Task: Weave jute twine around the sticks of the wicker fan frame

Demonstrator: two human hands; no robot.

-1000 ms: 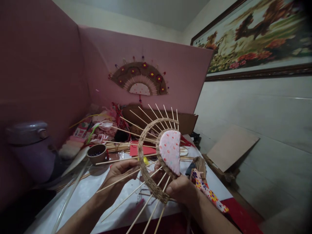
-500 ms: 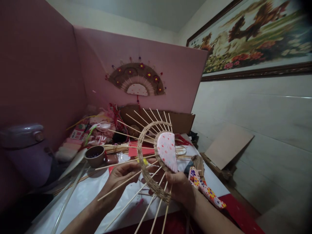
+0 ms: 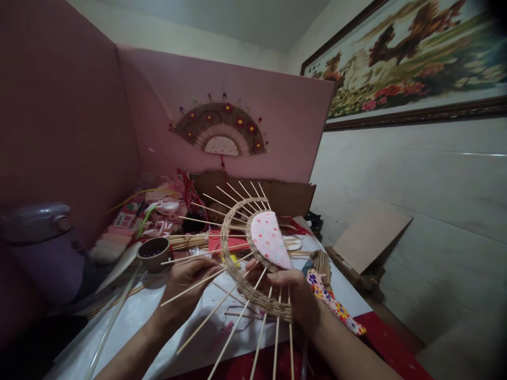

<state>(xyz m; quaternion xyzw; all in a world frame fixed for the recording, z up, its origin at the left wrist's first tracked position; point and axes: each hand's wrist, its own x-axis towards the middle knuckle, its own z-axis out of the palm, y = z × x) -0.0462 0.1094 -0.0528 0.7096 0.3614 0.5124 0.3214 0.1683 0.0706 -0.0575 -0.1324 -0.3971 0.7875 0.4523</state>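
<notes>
In the head view, a half-round fan frame of thin wooden sticks is held up over the table, its sticks spreading out to the left. A braided twine band (image 3: 224, 240) runs in an arc across the sticks. At the centre is a white half-disc (image 3: 270, 241) with red spots, edged with twine. My right hand (image 3: 295, 290) is closed on the fan's lower centre, thumb on the half-disc's lower edge. With fingers pinched together, my left hand (image 3: 186, 285) grips the sticks just outside the band. Its far fingers are partly hidden.
A brown bowl (image 3: 153, 254) with dark bits sits at left, by a heap of pink cloth (image 3: 162, 211). A finished fan (image 3: 219, 126) hangs on the pink board. A flower-patterned piece (image 3: 336, 303) lies at right. Loose sticks (image 3: 188, 241) and red paper (image 3: 214, 240) lie behind.
The fan frame has turned and tipped a little, its lower sticks swinging right. My left hand has shifted slightly left along the sticks; my right hand keeps its hold.
</notes>
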